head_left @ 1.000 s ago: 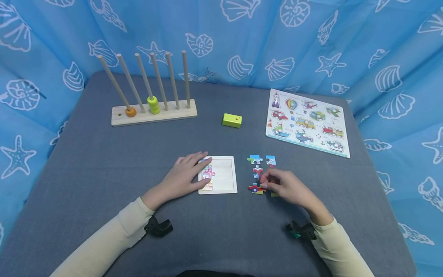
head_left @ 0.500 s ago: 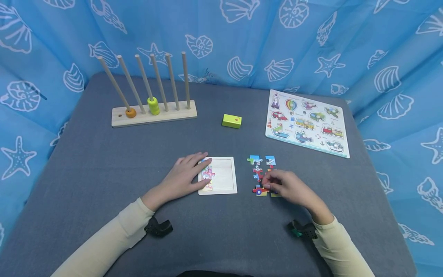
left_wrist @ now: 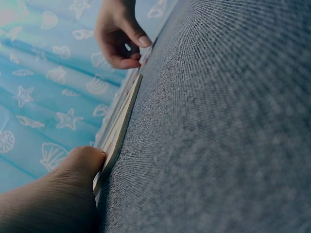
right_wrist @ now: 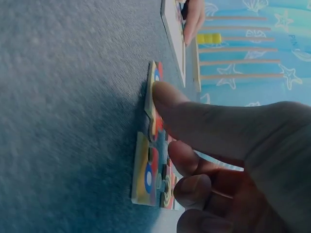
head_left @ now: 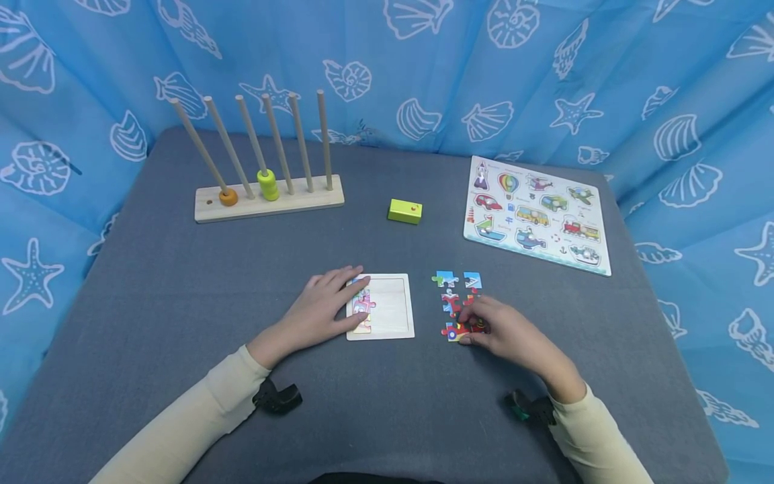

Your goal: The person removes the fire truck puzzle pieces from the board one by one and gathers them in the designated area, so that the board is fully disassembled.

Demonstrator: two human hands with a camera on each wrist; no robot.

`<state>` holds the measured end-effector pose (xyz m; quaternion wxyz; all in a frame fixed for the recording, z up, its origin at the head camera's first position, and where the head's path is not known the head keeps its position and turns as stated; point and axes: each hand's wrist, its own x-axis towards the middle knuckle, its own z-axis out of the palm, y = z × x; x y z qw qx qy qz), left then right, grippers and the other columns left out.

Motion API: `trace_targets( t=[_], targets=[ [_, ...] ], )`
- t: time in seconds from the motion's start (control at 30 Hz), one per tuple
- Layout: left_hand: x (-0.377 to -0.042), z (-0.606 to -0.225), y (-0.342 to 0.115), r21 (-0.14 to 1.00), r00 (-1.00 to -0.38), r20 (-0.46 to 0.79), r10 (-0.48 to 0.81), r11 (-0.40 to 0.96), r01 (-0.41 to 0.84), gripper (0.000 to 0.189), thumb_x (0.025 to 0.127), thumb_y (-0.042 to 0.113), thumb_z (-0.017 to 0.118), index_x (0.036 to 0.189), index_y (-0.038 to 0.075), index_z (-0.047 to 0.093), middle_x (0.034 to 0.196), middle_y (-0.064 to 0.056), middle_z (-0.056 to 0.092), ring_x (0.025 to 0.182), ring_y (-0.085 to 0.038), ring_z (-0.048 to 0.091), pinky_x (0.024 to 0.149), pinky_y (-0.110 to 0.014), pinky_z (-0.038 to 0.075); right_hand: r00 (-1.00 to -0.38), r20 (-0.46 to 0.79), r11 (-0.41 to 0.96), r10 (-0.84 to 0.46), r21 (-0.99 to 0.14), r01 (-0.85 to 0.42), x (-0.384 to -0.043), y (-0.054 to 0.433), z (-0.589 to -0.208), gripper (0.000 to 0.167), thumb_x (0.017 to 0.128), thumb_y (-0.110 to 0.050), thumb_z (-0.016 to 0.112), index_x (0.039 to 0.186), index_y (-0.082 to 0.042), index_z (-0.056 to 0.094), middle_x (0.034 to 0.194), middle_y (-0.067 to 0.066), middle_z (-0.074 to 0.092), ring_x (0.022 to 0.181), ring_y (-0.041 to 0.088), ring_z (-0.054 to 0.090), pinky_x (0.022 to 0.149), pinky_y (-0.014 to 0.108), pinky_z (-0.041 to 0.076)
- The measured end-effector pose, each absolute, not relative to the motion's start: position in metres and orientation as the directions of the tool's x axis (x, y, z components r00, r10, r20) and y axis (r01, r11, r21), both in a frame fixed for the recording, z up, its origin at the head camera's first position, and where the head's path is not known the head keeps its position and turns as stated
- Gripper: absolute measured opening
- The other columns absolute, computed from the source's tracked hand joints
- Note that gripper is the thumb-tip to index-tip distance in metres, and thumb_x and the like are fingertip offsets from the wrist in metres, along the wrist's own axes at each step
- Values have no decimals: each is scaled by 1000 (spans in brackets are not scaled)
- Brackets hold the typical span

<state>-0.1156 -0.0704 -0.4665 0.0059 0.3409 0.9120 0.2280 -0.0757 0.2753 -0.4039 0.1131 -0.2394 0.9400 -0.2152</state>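
My left hand (head_left: pixel 323 306) rests over the left side of a square wooden puzzle tray (head_left: pixel 393 306), fingers spread and thumb on its face. A column of joined pink jigsaw pieces (head_left: pixel 363 309) lies in the tray, partly under that hand. To the right, my right hand (head_left: pixel 504 333) pinches a jigsaw piece with a red car part and blue wheel (head_left: pixel 451 332); in the right wrist view the thumb lies against this piece (right_wrist: pixel 152 104). Another wheel piece (right_wrist: pixel 143 182) lies beside it, close to the curled fingers. Further loose pieces, including a blue one (head_left: pixel 446 279), lie just beyond.
A wooden peg stand (head_left: pixel 302 198) with orange and green rings stands at the back left. A green block (head_left: pixel 405 212) sits at the back middle, and a vehicle picture board (head_left: pixel 526 202) at the back right. A blue shell-patterned curtain (head_left: pixel 435 74) hangs behind the table.
The red wheel piece has shifted slightly right, close against its neighbour. My right thumb has moved down to the piece's front edge. My left hand stays in place on the tray.
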Motion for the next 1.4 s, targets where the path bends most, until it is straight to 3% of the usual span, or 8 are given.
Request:
trace_targets(
  t=[0.87,1.4],
  targets=[
    [-116,-467,-71,415,-769,138,624,669,617,64,93,53,51,147,19,40,153,-5,34,140,-25,32,102,-53,32,-866,-119,806,-485,-445,-391,-71,272,-405,27,76,-15,81,95,-11,63,82,-4,52,71,11,49,64,26,41],
    [-115,-466,-71,459,-791,146,594,668,586,73,90,54,56,148,15,36,152,-4,37,139,-24,34,104,-50,31,-868,-72,804,-492,-419,-421,-89,237,-381,20,90,-26,68,103,-11,66,90,-3,59,75,8,53,65,28,46]
  ],
)
